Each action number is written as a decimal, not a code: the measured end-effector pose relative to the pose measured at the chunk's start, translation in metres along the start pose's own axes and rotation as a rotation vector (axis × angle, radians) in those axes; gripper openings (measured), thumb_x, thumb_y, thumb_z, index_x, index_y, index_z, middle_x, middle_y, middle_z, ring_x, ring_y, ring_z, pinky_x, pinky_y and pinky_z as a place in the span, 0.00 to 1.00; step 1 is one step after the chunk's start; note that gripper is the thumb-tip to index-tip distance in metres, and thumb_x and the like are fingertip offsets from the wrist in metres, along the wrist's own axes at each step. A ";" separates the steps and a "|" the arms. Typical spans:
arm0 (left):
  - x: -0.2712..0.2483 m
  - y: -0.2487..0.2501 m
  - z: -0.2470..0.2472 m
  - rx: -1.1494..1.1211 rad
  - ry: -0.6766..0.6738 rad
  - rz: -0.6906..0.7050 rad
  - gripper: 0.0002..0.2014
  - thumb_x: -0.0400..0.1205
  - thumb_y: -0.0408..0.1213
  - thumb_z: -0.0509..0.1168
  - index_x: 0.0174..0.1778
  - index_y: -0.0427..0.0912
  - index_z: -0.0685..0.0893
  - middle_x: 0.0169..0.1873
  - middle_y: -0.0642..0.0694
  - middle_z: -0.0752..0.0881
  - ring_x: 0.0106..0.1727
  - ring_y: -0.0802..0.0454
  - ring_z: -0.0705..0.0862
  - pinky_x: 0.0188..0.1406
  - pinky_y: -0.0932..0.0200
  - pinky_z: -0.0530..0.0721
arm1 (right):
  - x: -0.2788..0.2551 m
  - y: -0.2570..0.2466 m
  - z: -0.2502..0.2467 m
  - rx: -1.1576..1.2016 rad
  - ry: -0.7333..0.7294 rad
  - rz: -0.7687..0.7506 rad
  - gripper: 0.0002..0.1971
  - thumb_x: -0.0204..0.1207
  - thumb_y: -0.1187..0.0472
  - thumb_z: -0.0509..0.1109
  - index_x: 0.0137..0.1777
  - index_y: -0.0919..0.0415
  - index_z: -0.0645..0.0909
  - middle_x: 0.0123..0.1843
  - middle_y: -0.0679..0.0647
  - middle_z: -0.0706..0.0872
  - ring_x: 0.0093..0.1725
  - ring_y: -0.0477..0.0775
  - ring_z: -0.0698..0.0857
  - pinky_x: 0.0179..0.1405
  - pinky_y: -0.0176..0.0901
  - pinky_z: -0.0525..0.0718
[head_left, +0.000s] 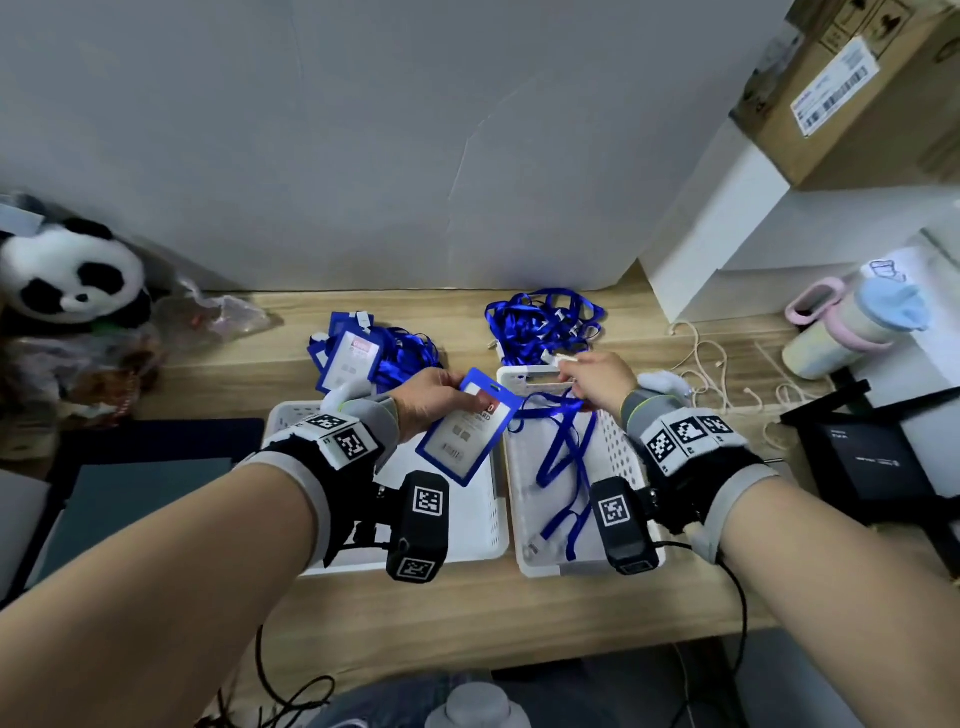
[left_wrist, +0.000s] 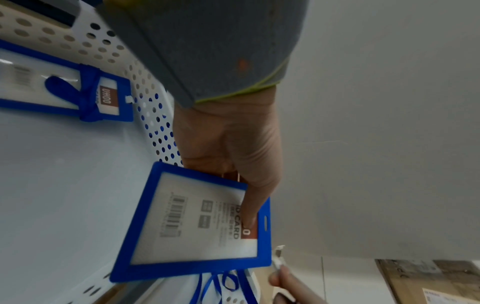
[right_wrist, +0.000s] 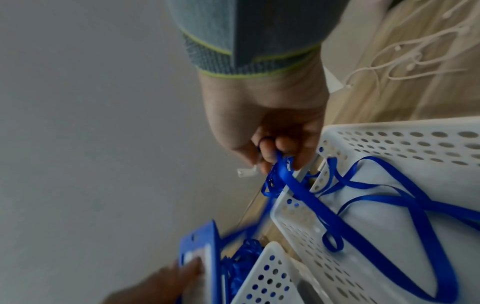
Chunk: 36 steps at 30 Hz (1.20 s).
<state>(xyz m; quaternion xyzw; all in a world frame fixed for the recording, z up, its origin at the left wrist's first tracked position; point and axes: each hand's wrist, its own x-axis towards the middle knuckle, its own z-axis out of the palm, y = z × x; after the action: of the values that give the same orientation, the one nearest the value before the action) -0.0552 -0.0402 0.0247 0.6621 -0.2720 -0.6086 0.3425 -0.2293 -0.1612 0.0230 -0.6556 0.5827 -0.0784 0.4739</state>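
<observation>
My left hand (head_left: 452, 397) pinches the top of a blue badge holder (head_left: 467, 426) with a printed card inside, held tilted over the gap between two white perforated baskets. The thumb presses on the card (left_wrist: 197, 222). My right hand (head_left: 569, 366) pinches the white clip end (right_wrist: 245, 172) of a blue lanyard (head_left: 566, 452), just right of the holder's slot. The lanyard's loop (right_wrist: 337, 205) trails down into the right basket (head_left: 623, 441). One badge holder with a lanyard attached (left_wrist: 64, 92) lies in the left basket (head_left: 488, 519).
Behind the baskets on the wooden desk lie a pile of blue badge holders (head_left: 363, 353) and a heap of blue lanyards (head_left: 545, 322). A panda plush (head_left: 67, 275) sits far left. White cords (head_left: 727, 374), a pastel bottle (head_left: 852, 327) and a black box (head_left: 872, 457) are on the right.
</observation>
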 end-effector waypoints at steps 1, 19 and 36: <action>0.000 -0.001 0.001 0.043 -0.001 -0.011 0.03 0.77 0.29 0.70 0.42 0.41 0.84 0.40 0.41 0.88 0.36 0.50 0.87 0.42 0.54 0.88 | 0.000 0.000 -0.002 0.078 0.020 -0.028 0.14 0.79 0.60 0.64 0.32 0.58 0.81 0.26 0.53 0.77 0.27 0.51 0.73 0.32 0.38 0.74; -0.034 -0.005 -0.024 0.141 0.002 -0.011 0.04 0.80 0.32 0.67 0.48 0.44 0.81 0.43 0.43 0.87 0.41 0.48 0.86 0.42 0.55 0.87 | -0.022 -0.030 0.024 -0.065 -0.367 -0.268 0.09 0.81 0.57 0.65 0.48 0.58 0.85 0.26 0.47 0.68 0.24 0.45 0.65 0.23 0.36 0.70; -0.063 -0.015 -0.044 0.316 -0.036 0.031 0.05 0.80 0.33 0.67 0.47 0.48 0.83 0.40 0.49 0.87 0.39 0.53 0.86 0.38 0.65 0.86 | -0.045 -0.061 0.061 -0.364 -0.569 -0.268 0.06 0.78 0.58 0.68 0.50 0.59 0.83 0.14 0.45 0.69 0.11 0.39 0.68 0.19 0.32 0.72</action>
<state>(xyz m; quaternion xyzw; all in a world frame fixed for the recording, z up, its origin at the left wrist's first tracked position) -0.0192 0.0231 0.0533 0.6926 -0.3804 -0.5646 0.2384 -0.1612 -0.0987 0.0540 -0.7953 0.3410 0.1507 0.4781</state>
